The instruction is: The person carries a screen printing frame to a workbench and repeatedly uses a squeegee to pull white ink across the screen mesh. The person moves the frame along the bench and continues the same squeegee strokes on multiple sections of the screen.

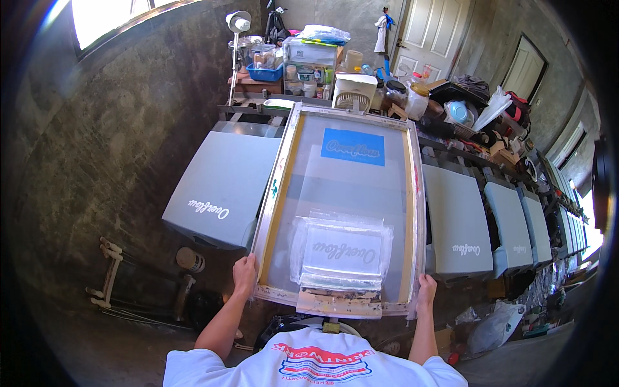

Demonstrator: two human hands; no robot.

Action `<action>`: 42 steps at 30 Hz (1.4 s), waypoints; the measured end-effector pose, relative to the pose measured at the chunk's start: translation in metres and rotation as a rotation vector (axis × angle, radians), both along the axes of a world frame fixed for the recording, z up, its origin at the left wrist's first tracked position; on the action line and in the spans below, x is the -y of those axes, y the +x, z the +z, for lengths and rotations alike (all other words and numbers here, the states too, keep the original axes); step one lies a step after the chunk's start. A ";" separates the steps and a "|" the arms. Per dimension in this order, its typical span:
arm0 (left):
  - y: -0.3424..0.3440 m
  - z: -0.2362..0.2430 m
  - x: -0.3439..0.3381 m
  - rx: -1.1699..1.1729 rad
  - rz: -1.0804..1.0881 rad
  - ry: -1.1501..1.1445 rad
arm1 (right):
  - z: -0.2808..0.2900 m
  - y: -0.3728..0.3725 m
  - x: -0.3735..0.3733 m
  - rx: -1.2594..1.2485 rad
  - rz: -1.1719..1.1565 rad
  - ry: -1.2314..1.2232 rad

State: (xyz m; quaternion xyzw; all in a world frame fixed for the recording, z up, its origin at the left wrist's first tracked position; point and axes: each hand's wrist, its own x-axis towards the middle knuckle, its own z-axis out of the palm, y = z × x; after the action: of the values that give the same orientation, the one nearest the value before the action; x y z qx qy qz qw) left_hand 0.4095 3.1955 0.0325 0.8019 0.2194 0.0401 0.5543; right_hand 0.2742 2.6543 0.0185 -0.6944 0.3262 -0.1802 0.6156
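At the near corners of a large screen frame, both hands are placed wide apart. Its left side is gripped just above the corner by the left hand, the fingers curled against the edge; its right side is pinched by the right hand, though some fingers are hidden and their exact hold cannot be told. The screen frame itself is held flat-side up before the person's white shirt, between the grey-blue panels to either side; whether it is borne by anything beneath cannot be seen. Within it, pale mesh is stretched — a blue rectangle with script lettering is set near the far end, and a taped patch is seen toward the near end. Below that patch, a stained strip is laid along the near edge. Just left of the frame, a grey-blue panel is marked with white script; similar panels are lined up to its right. Beyond the frame, a white fan-like unit, clear drawers and a blue basket are crowded together — and a small bucket is stood to its near left.
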 end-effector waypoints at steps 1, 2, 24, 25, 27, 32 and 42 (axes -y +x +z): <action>0.000 0.000 0.001 -0.014 0.013 -0.009 | 0.000 0.000 0.000 -0.007 -0.005 0.005; 0.001 0.001 0.001 0.017 0.003 0.003 | 0.001 0.001 0.000 -0.008 -0.003 0.008; 0.008 0.033 -0.002 0.073 -0.091 -0.069 | 0.024 -0.009 -0.012 -0.009 -0.008 0.193; 0.007 0.033 -0.002 0.063 -0.103 -0.119 | 0.024 -0.011 -0.015 -0.033 -0.030 0.161; 0.009 0.034 -0.004 0.043 -0.128 -0.217 | 0.023 -0.016 -0.022 -0.049 -0.047 0.122; 0.042 0.037 -0.034 -0.074 -0.280 0.174 | 0.010 -0.027 -0.029 -0.082 -0.098 0.049; 0.192 0.009 -0.109 -0.142 -0.411 1.176 | -0.010 -0.043 -0.074 -0.040 -0.135 0.103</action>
State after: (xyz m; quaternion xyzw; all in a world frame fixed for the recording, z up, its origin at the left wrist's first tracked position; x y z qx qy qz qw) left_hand 0.6019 3.3044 0.0415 0.9992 0.0382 -0.0068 0.0006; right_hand 0.2315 2.7282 0.0084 -0.6416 0.3933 -0.1906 0.6303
